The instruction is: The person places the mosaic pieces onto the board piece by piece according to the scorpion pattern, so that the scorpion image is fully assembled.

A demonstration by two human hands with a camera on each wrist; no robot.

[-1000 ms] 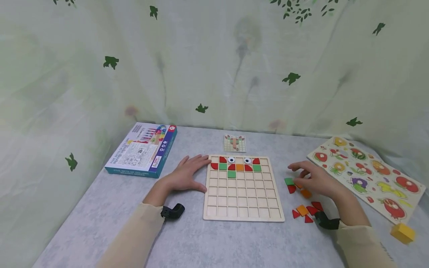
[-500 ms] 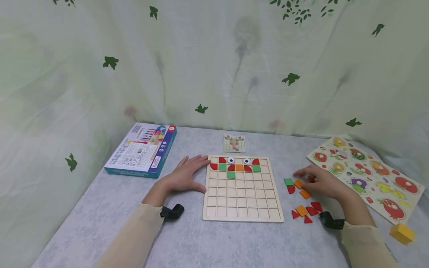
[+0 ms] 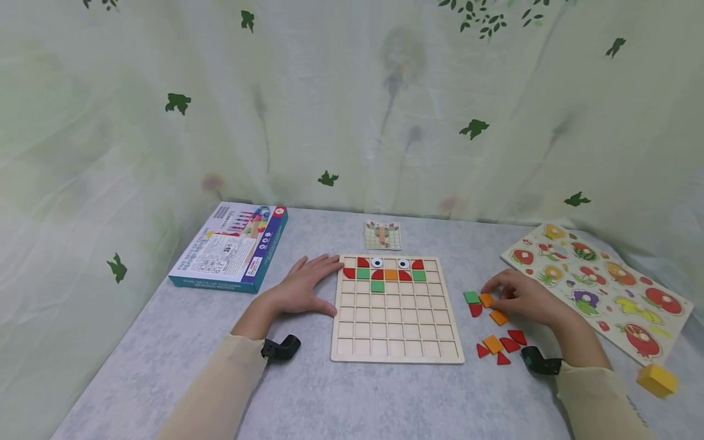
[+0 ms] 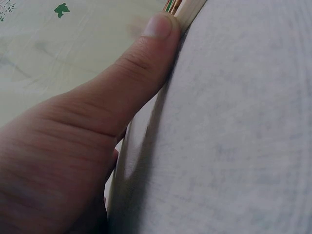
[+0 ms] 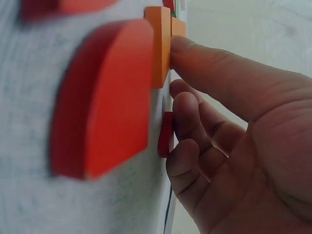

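Note:
In the head view my left hand [image 3: 304, 287] is spread beside the gridded wooden board [image 3: 398, 333], fingertips and thumb touching its left edge. The left wrist view has the straight thumb [image 4: 131, 68] against that edge. My right hand [image 3: 522, 298] is right of the board, thumb and forefinger pinching an orange square tile [image 3: 486, 300]. Its other fingers are curled in the right wrist view, close to a small red piece [image 5: 166, 134]; whether they touch it I cannot tell. Green, red, orange and eye tiles fill part of the board's top rows, such as a green tile [image 3: 377, 286].
Near the right hand lie a green tile [image 3: 471, 297], a red quarter-round [image 3: 475, 310] and several other red and orange tiles. A pattern card [image 3: 382, 236] stands behind the board. A box [image 3: 228, 247], a fruit puzzle [image 3: 599, 287] and a yellow block [image 3: 657, 380] flank it.
The right hand first drew back to the right from the tiles, uncovering the orange ones, then its thumb and forefinger closed on the upper orange tile. The left hand stays at the board's edge.

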